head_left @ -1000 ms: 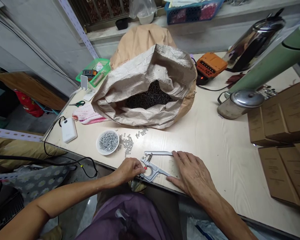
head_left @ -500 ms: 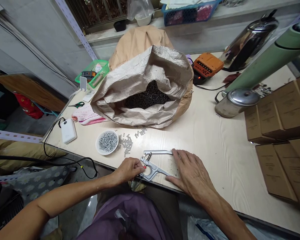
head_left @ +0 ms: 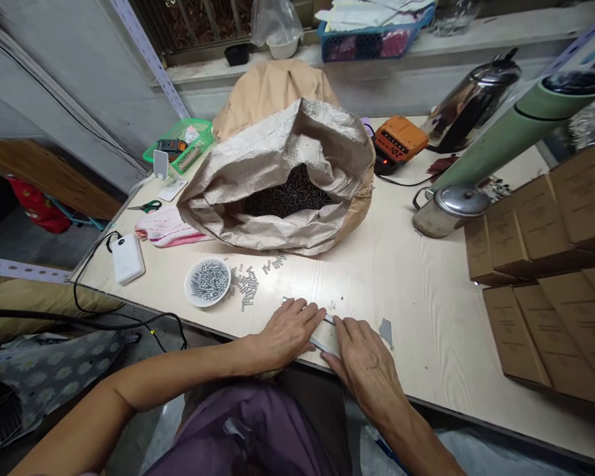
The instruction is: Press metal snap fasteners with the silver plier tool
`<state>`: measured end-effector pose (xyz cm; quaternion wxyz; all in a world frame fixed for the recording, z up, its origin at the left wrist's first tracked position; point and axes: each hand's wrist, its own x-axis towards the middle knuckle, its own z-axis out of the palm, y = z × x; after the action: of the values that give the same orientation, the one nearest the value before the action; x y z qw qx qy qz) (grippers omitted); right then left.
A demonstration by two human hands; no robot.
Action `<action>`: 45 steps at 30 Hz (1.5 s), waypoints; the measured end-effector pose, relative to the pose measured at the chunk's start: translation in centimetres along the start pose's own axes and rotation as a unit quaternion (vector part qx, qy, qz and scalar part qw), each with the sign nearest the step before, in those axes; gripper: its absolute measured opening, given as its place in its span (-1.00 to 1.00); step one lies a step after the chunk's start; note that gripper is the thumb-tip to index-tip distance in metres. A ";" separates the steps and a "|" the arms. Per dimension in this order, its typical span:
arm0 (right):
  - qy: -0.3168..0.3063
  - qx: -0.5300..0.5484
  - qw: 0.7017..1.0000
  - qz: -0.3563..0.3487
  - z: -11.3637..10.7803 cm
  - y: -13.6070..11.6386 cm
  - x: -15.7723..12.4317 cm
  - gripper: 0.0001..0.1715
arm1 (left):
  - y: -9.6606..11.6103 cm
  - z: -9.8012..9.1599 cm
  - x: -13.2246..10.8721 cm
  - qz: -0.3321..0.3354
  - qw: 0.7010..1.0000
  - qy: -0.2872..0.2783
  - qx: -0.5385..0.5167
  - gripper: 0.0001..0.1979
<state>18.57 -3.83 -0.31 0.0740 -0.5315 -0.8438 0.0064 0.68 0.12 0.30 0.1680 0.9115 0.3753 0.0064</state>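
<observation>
Tool (head_left: 330, 318), one, grey, two-armed: on the table (head_left: 436, 304), close to its front edge, directly before me and between my two hands. Long axis: mainly left to right across my front, slanting so that the right end lies nearer my body; the arm ends point right, into my right hand, one arm farther from me and one nearer, with a gap between. A short tip shows beyond my left fingers; the middle is hidden. Left hand (head_left: 287, 332), mine: palm down over the tool, fingers curved across the far arm, thumb by the near one; whether it grips or merely rests, I cannot tell. Right hand (head_left: 369, 362), mine: grasping the arm ends, fingers at the far arm, thumb at the near. Grey scrap (head_left: 386, 332), one: flat on the table, just right of my right fingers. Bowl (head_left: 204, 303), white: left of the tool and farther from me, filled with small metal pieces. Loose pieces (head_left: 248, 288), same silvery look: scattered between bowl and sack. Sack (head_left: 248, 162), large: beyond the tool, mouth open towards me, dark pieces (head_left: 287, 198) inside. Cup (head_left: 434, 223), lidded: well to the right, beside stacked boxes (head_left: 570, 218).
</observation>
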 end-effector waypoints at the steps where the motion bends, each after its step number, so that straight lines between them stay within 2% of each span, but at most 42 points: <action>1: -0.005 -0.006 1.000 0.001 0.0 -0.1 0.0 -0.55 | 0.1 -0.1 0.4 -0.004 1.000 -0.016 0.008 -0.45; 4: -0.017 -0.026 0.999 0.005 0.1 -0.6 0.2 -0.60 | 0.3 -0.8 0.8 -0.002 0.998 -0.054 0.023 -0.53; 9: 0.005 -0.024 0.999 0.022 0.0 -1.8 0.0 -0.87 | 0.1 -0.9 0.7 0.008 0.997 -0.072 0.021 -0.82; 15: 0.013 0.021 0.999 0.029 0.2 -1.8 -0.3 -0.78 | 0.3 -0.7 0.9 0.000 0.995 -0.097 0.011 -0.87; 18: 0.019 0.022 0.999 0.022 0.6 -1.4 -0.5 -0.80 | 0.1 -0.6 0.8 -0.004 0.997 -0.083 0.002 -0.87; 19: 0.032 0.022 0.999 0.020 0.7 -1.3 -0.6 -0.79 | 0.0 -0.5 0.6 -0.004 0.998 -0.069 -0.004 -0.81; 22: 0.083 0.010 0.996 0.023 1.1 -1.5 -0.9 -0.58 | -0.4 -0.3 -0.5 0.001 0.999 0.004 -0.033 -0.45; 24: 0.105 -0.007 0.994 0.023 1.4 -2.0 -1.0 -0.60 | -0.7 -0.6 -1.8 -0.005 0.996 0.070 -0.056 -0.36; 26: 0.090 -0.016 0.996 0.006 1.4 -2.6 -1.0 -0.72 | -1.1 -1.4 -3.2 -0.029 0.985 0.145 -0.083 -0.44; 29: 0.055 0.006 0.998 -0.006 1.2 -3.4 -0.3 -0.75 | -2.1 -3.5 -5.5 -0.078 0.958 0.254 -0.110 -0.63; 33: 0.110 0.044 0.993 -0.003 0.6 -4.0 1.7 -0.74 | -4.9 -6.1 -7.9 -0.148 0.925 0.343 -0.067 -0.77; 36: 0.142 0.039 0.989 -0.012 0.4 -4.2 3.4 -0.72 | -7.5 -6.9 -9.3 -0.238 0.912 0.335 0.007 -0.84; 39: 0.152 0.021 0.988 -0.018 0.9 -4.2 4.6 -0.71 | -9.7 -6.5 -10.4 -0.304 0.908 0.283 0.053 -0.90; 42: 0.162 0.017 0.987 -0.011 1.6 -3.9 5.0 -0.72 | -10.8 -5.3 -10.8 -0.318 0.917 0.233 0.056 -0.93; 45: 0.163 0.030 0.986 0.006 2.2 -3.9 4.8 -0.75 | -11.3 -4.4 -10.5 -0.314 0.925 0.206 0.058 -0.90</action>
<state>12.81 -1.09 -1.55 0.2263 -0.5279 -0.8168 -0.0541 -15.15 1.72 2.14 0.0275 0.7335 0.6686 0.1189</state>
